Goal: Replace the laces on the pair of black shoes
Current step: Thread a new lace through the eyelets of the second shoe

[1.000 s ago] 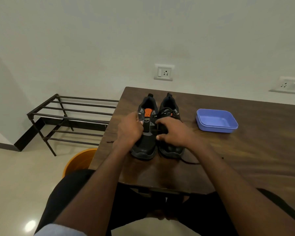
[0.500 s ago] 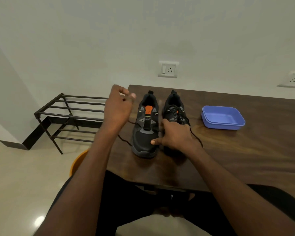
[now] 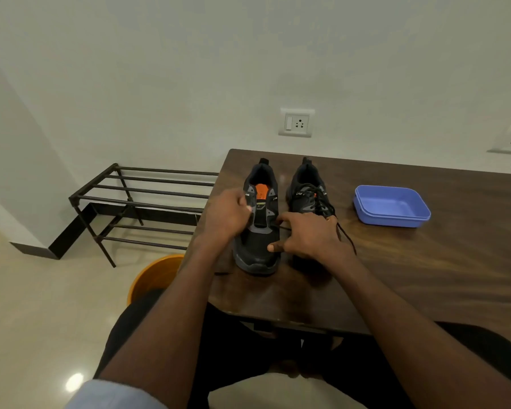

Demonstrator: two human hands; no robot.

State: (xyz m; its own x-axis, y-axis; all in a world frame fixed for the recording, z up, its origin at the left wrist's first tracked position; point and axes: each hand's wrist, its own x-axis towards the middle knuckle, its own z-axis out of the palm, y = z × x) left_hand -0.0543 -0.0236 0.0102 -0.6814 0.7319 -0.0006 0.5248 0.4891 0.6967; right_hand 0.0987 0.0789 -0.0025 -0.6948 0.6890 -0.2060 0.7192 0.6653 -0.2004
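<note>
Back from its raised pull, my left hand (image 3: 227,215) pinches at the left shoe's (image 3: 258,222) eyelets; right hand (image 3: 304,239) pinches the lace (image 3: 281,228) running crosswise.

No text you could read for certain, small pale marks on the collar tabs of your left shoe (image 3: 258,222) and right shoe (image 3: 307,196) too blurred to make out, dark print on the orange tongue (image 3: 260,191) illegible.
</note>
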